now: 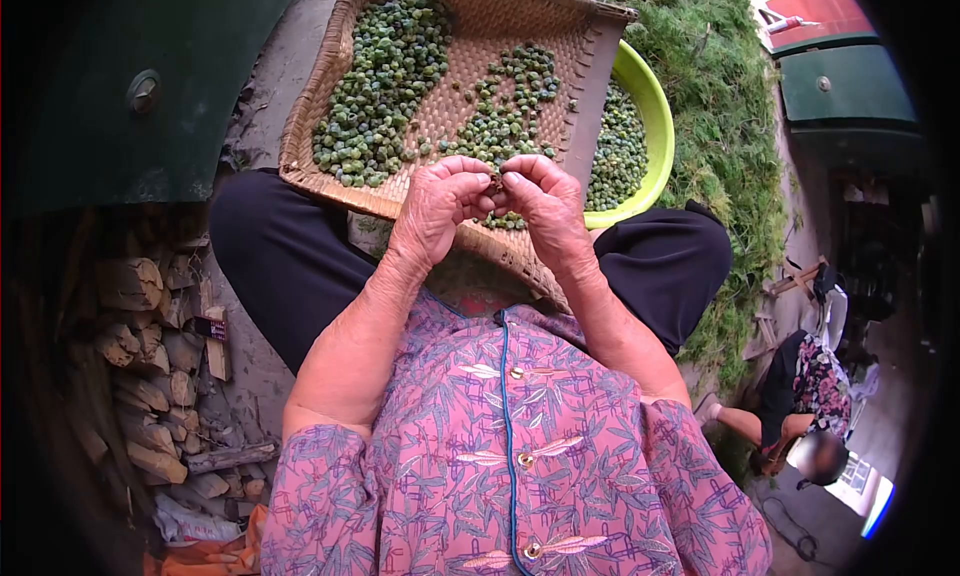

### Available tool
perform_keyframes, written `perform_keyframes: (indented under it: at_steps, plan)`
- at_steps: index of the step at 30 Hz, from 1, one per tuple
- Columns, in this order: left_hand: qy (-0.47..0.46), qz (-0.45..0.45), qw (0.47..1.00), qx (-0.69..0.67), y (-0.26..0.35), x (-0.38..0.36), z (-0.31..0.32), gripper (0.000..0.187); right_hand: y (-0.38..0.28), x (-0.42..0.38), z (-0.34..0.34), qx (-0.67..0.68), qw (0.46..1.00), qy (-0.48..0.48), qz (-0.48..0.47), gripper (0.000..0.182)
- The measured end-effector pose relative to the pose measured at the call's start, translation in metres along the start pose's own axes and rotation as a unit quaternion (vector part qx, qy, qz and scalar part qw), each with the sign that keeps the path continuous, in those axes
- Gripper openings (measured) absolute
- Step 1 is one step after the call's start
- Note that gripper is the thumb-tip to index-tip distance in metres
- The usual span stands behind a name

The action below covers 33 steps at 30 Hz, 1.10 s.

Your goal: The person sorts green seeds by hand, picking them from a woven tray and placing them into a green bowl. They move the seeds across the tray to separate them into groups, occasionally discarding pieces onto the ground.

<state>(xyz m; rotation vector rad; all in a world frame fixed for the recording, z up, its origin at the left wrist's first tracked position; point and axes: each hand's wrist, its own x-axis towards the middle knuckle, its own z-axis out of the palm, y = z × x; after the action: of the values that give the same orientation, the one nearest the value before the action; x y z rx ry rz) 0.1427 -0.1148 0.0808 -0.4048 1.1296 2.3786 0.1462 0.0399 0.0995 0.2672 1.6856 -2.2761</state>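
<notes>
My left hand (440,208) and my right hand (545,204) meet over the near part of a shallow woven basket (462,51). Thumbs and fingertips of both pinch a small dark brown piece (494,183), too small for me to tell its kind. Small round green fruits lie in the basket: a dense heap (385,86) on the left and a looser scatter (500,116) in the middle, just beyond my fingers. Part of that scatter is hidden under my hands. The basket rests across my legs, its right side overlapping a yellow-green basin (657,136) that holds more green fruits (617,151).
Cut green foliage (715,106) covers the ground on the right. Split firewood (150,376) is stacked at the lower left, below a dark green panel (150,36). Another person (810,396) sits at the lower right. A red and green structure (845,76) stands at the upper right.
</notes>
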Motion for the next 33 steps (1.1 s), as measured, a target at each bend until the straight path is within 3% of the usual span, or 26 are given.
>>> perform_keyframes:
  at_steps: [5,10,25,33]
  plan:
    - [0.010,0.007,1.000,0.019,0.005,-0.007,0.007,0.009,-0.008,-0.009,0.005,-0.046,0.998,0.003,-0.038,0.012]
    - [0.015,0.068,0.990,0.122,0.003,-0.012,0.011,0.008,-0.005,-0.012,0.007,-0.083,0.994,0.017,-0.063,0.013]
    - [0.017,0.058,0.996,0.059,0.005,-0.016,0.015,0.009,-0.006,-0.017,0.014,-0.043,0.995,0.043,-0.079,0.012]
    - [0.015,0.096,0.990,0.101,0.004,-0.017,0.018,0.010,-0.002,-0.017,0.008,-0.032,0.995,0.039,-0.089,0.014]
